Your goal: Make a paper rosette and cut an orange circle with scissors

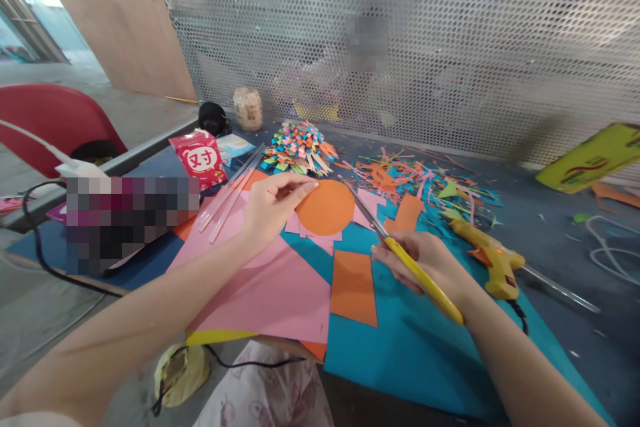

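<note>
My left hand (277,203) pinches the left edge of an orange paper circle (327,208), held above the paper sheets. In my right hand (425,260) are scissors (407,260) with yellow handles, their blades lying close to the circle's right edge. Beneath the hands spread a large pink sheet (260,300) and a blue sheet (400,353). An orange paper rectangle (354,283) rests on the blue one. Small pink paper pieces (367,203) show behind the circle, and another orange piece (407,212) lies beyond the scissors.
A yellow glue gun (493,257) lies right, near paper scraps (400,173). Behind are a bundle of colourful paper strips (300,149) and a jar (248,109). Glue sticks (230,193) and a red packet (200,159) sit left. A perforated metal panel (450,47) closes off the back.
</note>
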A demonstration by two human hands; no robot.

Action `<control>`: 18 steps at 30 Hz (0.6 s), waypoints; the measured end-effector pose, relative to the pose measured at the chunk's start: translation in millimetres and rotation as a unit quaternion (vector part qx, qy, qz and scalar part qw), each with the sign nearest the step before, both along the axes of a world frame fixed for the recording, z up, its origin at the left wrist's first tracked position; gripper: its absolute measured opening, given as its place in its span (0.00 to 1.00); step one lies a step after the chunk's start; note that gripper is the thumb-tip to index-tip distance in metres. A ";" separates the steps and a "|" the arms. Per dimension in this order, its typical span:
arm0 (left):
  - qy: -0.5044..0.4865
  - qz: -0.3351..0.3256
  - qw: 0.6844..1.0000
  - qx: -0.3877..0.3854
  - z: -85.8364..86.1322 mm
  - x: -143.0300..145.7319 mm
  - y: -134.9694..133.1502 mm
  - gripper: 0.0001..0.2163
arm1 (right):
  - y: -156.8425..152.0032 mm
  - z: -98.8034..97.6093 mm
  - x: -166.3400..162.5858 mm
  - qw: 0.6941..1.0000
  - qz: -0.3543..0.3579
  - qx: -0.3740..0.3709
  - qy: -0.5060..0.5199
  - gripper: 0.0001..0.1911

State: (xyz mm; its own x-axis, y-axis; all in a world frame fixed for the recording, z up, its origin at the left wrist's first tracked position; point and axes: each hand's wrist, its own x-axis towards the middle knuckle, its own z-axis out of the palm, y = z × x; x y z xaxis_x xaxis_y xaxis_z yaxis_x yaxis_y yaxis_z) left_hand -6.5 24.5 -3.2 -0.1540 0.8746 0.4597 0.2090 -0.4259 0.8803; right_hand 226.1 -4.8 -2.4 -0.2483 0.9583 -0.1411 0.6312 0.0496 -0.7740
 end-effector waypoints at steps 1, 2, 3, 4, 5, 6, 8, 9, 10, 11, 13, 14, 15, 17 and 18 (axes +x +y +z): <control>0.001 -0.001 1.000 0.005 -0.2 -0.3 0.5 0.05 | 0.1 -0.9 0.7 1.000 0.002 0.002 0.001 0.25; 0.002 -0.001 1.000 0.008 -0.4 -0.5 0.8 0.05 | 0.0 -1.4 1.1 1.000 0.002 0.003 0.000 0.25; 0.003 -0.002 1.000 0.011 -0.6 -0.8 1.1 0.05 | -0.2 -1.5 1.2 1.000 0.002 0.004 -0.002 0.25; 0.004 -0.004 1.000 0.012 -0.8 -1.1 1.2 0.05 | -0.3 -1.1 1.0 1.000 0.002 0.005 -0.006 0.25; 0.005 -0.006 1.000 0.011 -0.9 -1.2 1.1 0.05 | -0.4 -0.4 0.7 1.000 0.004 0.005 -0.010 0.25; 0.006 -0.009 1.000 0.010 -1.1 -1.3 1.0 0.05 | -0.5 0.4 0.2 1.000 0.006 0.004 -0.016 0.25; 0.010 -0.017 1.000 0.005 -1.2 -1.3 0.5 0.05 | -0.4 2.3 -0.8 1.000 0.009 0.003 -0.030 0.24; 0.013 -0.021 1.000 0.004 -1.3 -1.2 0.4 0.06 | -0.3 3.2 -1.2 0.999 0.008 0.002 -0.038 0.24; 0.015 -0.022 1.000 0.005 -1.2 -1.0 0.3 0.06 | -0.3 3.9 -1.6 0.999 0.005 0.003 -0.045 0.24; 0.017 -0.022 1.000 0.007 -1.1 -0.9 0.4 0.06 | -0.4 4.5 -2.0 0.999 0.004 0.003 -0.051 0.24; 0.018 -0.018 1.000 0.013 -0.8 -0.8 0.9 0.05 | -1.1 5.7 -2.6 0.998 0.002 0.002 -0.056 0.25; 0.017 -0.015 1.000 0.017 -0.6 -0.9 1.4 0.04 | -1.6 6.2 -2.9 0.998 0.000 0.002 -0.056 0.26; 0.014 -0.012 1.000 0.019 -0.6 -1.1 1.9 0.04 | -2.1 6.6 -3.1 0.999 0.000 0.000 -0.054 0.26; 0.005 -0.011 1.000 0.020 -0.8 -1.8 2.8 0.04 | -3.1 7.2 -3.4 0.999 0.001 -0.001 -0.051 0.26; -0.001 -0.012 1.000 0.019 -1.0 -2.1 3.1 0.04 | -3.4 7.2 -3.3 0.999 0.002 -0.001 -0.051 0.26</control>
